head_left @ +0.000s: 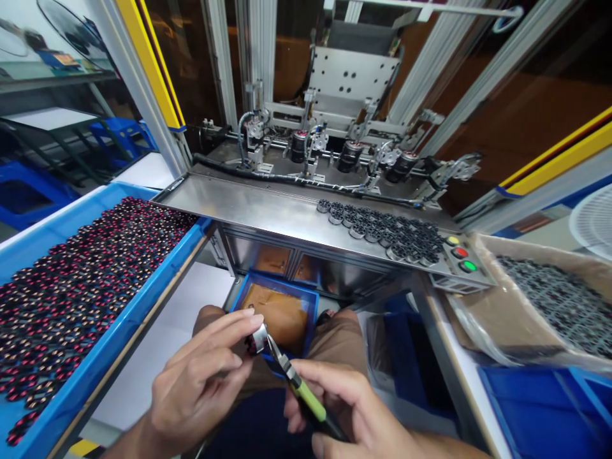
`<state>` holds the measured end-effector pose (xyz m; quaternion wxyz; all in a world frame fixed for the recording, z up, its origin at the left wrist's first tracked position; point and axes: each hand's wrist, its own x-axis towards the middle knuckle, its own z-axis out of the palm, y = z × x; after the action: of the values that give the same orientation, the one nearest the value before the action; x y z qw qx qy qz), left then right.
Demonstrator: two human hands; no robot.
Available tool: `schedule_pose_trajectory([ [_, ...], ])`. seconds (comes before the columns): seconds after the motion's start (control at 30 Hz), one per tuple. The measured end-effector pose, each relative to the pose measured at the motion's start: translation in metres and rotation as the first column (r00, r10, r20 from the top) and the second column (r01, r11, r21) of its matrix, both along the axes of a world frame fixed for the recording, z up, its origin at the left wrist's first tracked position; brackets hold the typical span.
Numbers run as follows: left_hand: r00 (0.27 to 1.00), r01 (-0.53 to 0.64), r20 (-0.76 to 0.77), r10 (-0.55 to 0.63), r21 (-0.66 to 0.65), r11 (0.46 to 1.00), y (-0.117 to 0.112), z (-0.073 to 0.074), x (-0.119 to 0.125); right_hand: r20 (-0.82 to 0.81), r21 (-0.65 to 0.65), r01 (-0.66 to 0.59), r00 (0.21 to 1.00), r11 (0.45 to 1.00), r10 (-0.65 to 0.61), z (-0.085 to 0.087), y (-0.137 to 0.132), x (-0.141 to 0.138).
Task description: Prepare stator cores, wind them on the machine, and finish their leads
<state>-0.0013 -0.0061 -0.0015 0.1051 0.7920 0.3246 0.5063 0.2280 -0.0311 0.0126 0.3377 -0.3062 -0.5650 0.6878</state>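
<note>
My left hand (pixel 203 376) pinches a small motor stator (pixel 259 339) between thumb and fingers, above my lap. It has a shiny silver ring and dark, reddish parts, partly hidden by the fingers. A pair of pliers (pixel 306 396) with green and black handles is gripped in my right hand (pixel 356 408). The jaws point up and left, with their tips at the stator's right edge; whether they bite on anything is too small to tell. Below and beyond the hands is a blue bin (pixel 313 319) with brown sheet material inside.
On the left, a long blue tray (pixel 157 280) holds many copper-wound stators. Ahead, a metal ledge (pixel 248 203) carries rows of dark ring parts (pixel 377 226) before a machine (pixel 354 76). Push buttons (pixel 460 253) sit at its right end, beside a lined carton (pixel 497 299) of grey parts.
</note>
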Motion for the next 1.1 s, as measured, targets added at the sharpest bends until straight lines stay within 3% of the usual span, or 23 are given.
schedule_pose_trajectory([
  [0.37,0.999,-0.023,0.022,0.024,-0.020,1.000,-0.001,0.000,0.002,0.020,0.009,-0.029,0.999,1.000,0.029,-0.004,0.001,-0.007],
  [0.5,0.999,-0.012,0.051,0.014,-0.033,0.999,0.000,-0.006,0.001,0.018,-0.043,0.069,0.997,0.997,-0.068,0.000,0.002,-0.003],
  [0.6,0.999,-0.022,0.024,0.022,-0.015,1.000,0.000,-0.010,-0.001,-0.028,-0.006,0.137,0.990,0.991,-0.137,-0.002,-0.002,0.005],
  [0.73,0.989,-0.106,-0.094,0.114,0.078,0.991,0.001,-0.011,-0.002,-0.046,0.003,0.166,0.985,0.986,-0.166,-0.010,-0.009,0.012],
  [0.87,0.984,-0.146,-0.086,0.158,0.133,0.980,0.001,-0.014,-0.001,-0.012,-0.069,0.197,0.980,0.978,-0.198,-0.012,-0.012,0.015],
  [0.93,0.991,-0.137,-0.002,0.137,0.065,0.989,0.001,-0.018,-0.001,-0.010,-0.094,0.207,0.978,0.974,-0.209,-0.012,-0.013,0.016],
  [1.0,0.971,-0.074,0.215,0.102,-0.134,0.988,0.002,-0.023,-0.001,-0.014,-0.111,0.214,0.976,0.970,-0.217,-0.014,-0.014,0.017],
  [1.03,0.928,0.019,0.364,0.078,-0.256,0.967,0.003,-0.025,-0.001,-0.016,-0.124,0.224,0.974,0.967,-0.228,-0.017,-0.015,0.017],
  [1.1,0.757,0.308,0.652,0.046,-0.418,0.855,0.006,-0.027,0.000,-0.028,-0.148,0.246,0.967,0.958,-0.253,-0.023,-0.017,0.018],
])
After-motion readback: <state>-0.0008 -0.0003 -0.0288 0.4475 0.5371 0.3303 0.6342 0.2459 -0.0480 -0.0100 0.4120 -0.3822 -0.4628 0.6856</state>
